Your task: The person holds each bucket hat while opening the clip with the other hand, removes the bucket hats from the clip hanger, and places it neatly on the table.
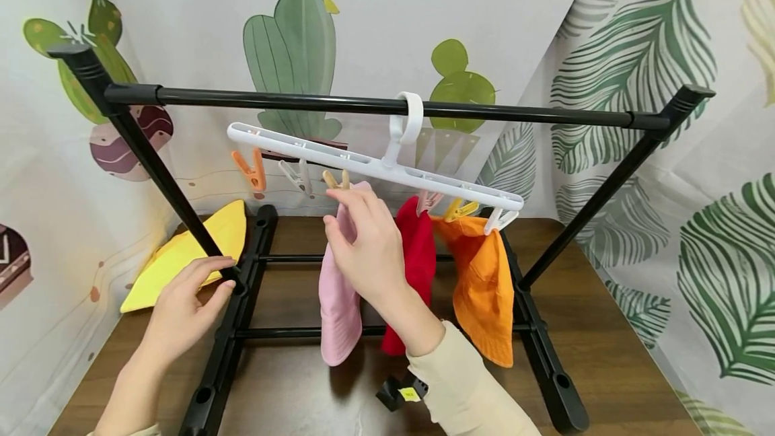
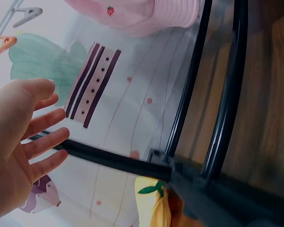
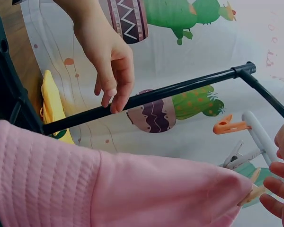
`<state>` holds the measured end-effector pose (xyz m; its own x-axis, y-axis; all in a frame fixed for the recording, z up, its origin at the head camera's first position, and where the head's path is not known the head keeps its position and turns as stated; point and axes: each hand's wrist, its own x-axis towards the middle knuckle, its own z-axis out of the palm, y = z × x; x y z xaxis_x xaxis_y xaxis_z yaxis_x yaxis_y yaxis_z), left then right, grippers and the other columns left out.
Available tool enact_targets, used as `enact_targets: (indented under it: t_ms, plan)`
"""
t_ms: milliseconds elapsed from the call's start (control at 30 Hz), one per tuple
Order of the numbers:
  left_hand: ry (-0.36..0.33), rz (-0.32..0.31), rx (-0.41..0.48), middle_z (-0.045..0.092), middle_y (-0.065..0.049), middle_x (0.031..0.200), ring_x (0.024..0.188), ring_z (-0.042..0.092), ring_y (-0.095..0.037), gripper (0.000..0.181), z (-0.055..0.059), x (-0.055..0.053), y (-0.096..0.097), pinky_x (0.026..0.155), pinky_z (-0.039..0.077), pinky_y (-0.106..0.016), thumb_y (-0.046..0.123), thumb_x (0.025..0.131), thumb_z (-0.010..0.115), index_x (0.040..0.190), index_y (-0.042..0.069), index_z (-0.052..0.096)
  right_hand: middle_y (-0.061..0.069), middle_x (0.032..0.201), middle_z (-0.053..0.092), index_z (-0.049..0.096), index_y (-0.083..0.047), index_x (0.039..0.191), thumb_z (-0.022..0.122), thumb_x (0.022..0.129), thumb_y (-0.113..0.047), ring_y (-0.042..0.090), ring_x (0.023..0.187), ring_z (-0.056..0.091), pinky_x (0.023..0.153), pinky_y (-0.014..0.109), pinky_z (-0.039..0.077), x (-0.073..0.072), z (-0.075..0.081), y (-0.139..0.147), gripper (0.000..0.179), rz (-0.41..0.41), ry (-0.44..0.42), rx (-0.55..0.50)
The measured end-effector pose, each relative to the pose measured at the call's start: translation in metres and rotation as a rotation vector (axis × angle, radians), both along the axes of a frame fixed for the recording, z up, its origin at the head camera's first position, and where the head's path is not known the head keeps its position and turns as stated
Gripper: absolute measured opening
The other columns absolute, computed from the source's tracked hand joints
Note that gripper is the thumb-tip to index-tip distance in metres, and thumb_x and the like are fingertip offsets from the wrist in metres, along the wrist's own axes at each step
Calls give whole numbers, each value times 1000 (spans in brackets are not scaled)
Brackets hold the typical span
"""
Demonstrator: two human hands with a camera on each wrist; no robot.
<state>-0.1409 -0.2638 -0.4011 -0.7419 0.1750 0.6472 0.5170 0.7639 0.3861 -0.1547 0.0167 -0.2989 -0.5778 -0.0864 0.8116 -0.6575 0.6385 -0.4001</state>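
Pink cloth hangs near the middle of my head view: a hat [image 1: 339, 301], brim down, its top at a beige clip [image 1: 345, 179] under a white hanger [image 1: 387, 170]. The right hand [image 1: 369, 241] is up at that clip, thumb apart from the index finger and the fingers loosely extended; I see no pinch, and I cannot tell whether a fingertip touches the clip. The left hand [image 1: 188, 308] is open beside the left post [image 1: 157, 173] of the black rack [image 1: 290, 101], fingers slightly bent and holding nothing; whether it brushes the post, I cannot tell.

The hanger hooks over the top bar and tilts, its left end higher in my head view. To the right of the pink hat, a red hat [image 1: 414, 247] hangs from a pale pink clip [image 1: 428, 202], and an orange hat [image 1: 481, 288] hangs from a yellow clip [image 1: 461, 209] and a white clip [image 1: 499, 221]. Behind the left hand, a yellow cloth item [image 1: 166, 266] lies on the wooden table [image 1: 605, 355].
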Motion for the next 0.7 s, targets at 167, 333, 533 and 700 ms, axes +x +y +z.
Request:
enact_targets:
  t_ms: [167,333,533,700]
  plan:
    - [21,-46,-2,62,-6,109,96,55,-17,39,4,-1,14,85,30,-6,5,73,73,111,7,63,1,106,61,63,-14,111,63,84,-17,14,89,55,73,25,47,0,1,7,27,-5,-22,-10]
    - [7,-64,-9,61,-4,112,97,55,-17,40,12,-1,28,84,33,-11,9,74,73,113,8,63,1,109,60,63,-14,111,62,84,-18,13,96,56,78,25,48,-2,2,15,27,-18,-48,-11]
    - [87,-56,-8,62,-4,111,73,49,-7,43,22,-2,40,63,35,-17,10,71,74,113,9,63,1,112,60,63,-15,114,62,84,-19,14,103,56,86,29,47,-5,0,21,30,-41,-84,30]
    - [79,-64,23,62,-3,111,98,56,-18,45,28,-3,46,85,35,-13,12,71,74,114,11,63,1,113,59,62,-16,117,62,85,-19,14,105,55,86,32,47,-6,0,23,32,-62,-109,63]
